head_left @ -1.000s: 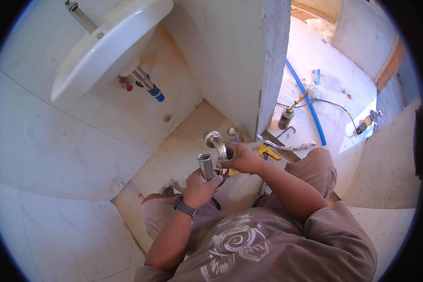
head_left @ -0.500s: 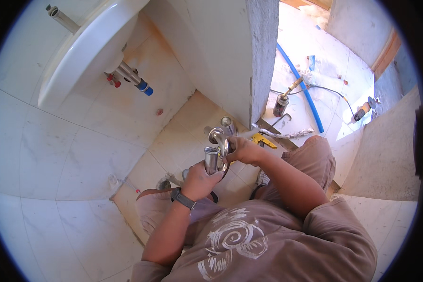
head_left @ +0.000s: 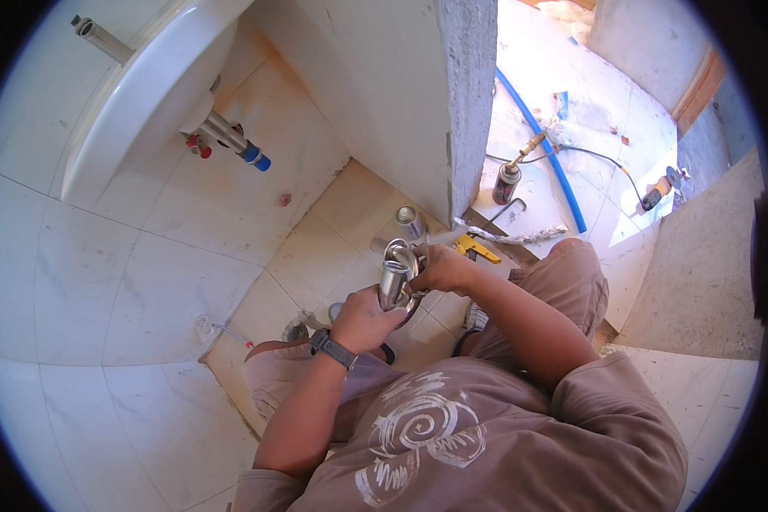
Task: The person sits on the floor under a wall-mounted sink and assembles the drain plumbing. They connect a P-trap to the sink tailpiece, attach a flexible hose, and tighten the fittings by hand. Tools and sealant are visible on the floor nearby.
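A shiny chrome sink trap (head_left: 393, 280), a curved drain pipe with a straight tubular end, is held in front of my knees. My left hand (head_left: 367, 321) is wrapped round the straight tube from below, its thumb across it. On the other side my right hand (head_left: 441, 268) has its fingers closed on the bend. Part of the bend is hidden by my fingers. Just beyond the trap a silver can (head_left: 408, 220) stands on the beige tiles. A yellow-handled tool (head_left: 476, 248) lies past my right hand.
At upper left hangs a white washbasin (head_left: 136, 102), with a blue-ended drain tailpiece (head_left: 253, 156) beneath it. A rough partition wall (head_left: 469, 111) stands ahead. Beyond the doorway are a blue pipe (head_left: 542, 149), a torch canister (head_left: 507, 183) and an angle grinder (head_left: 660, 189) with its cord.
The trap has turned in my hands, so its straight tube now leans right and overlaps the bend more. Both hands keep their grip. The view has shifted slightly.
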The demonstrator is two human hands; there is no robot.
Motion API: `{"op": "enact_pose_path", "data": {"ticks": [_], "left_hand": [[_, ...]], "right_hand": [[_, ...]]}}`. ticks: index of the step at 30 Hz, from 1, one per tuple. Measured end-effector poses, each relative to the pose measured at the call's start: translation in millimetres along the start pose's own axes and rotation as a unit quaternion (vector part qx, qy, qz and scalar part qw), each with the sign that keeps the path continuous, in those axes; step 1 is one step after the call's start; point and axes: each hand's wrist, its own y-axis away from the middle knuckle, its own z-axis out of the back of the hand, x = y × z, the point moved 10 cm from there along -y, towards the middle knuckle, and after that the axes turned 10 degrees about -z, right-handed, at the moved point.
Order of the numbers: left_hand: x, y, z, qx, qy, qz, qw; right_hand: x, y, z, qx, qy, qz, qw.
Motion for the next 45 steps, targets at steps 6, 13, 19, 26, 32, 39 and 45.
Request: {"op": "enact_pose_path", "data": {"ticks": [6, 13, 19, 26, 32, 39, 45], "left_hand": [[8.9, -8.2, -3.7, 0.001, -0.006, 0.011, 1.0], [21.0, -21.3, -16.3, 0.025, -0.024, -0.014, 0.999], [60.0, -11.1, -4.8, 0.006, 0.069, 0.065, 0.995], [85.9, 1.6, 35.7, -0.067, 0.15, 0.11, 0.98], [117.2, 12.5, 72.7, -0.158, 0.302, 0.138, 0.93], [159.9, -20.8, 125.5, -0.207, 0.283, 0.144, 0.925], [215.7, -98.0, 143.9, -0.243, 0.415, 0.167, 0.861]], "right_hand": [[-29.8, -12.5, -14.4, 0.062, -0.121, -0.055, 0.989], [-68.5, -50.9, -39.2, 0.075, -0.132, -0.079, 0.985], [-86.9, -71.1, -11.4, 0.006, -0.027, -0.035, 0.999], [-48.6, -82.1, -32.4, -0.037, 0.273, 0.126, 0.953], [-96.0, -111.9, -55.2, 0.047, 0.425, 0.107, 0.897], [-152.1, -166.3, -43.5, 0.054, 0.55, 0.082, 0.83], [-182.2, -196.5, -44.2, 0.077, 0.575, 0.033, 0.814]]}}
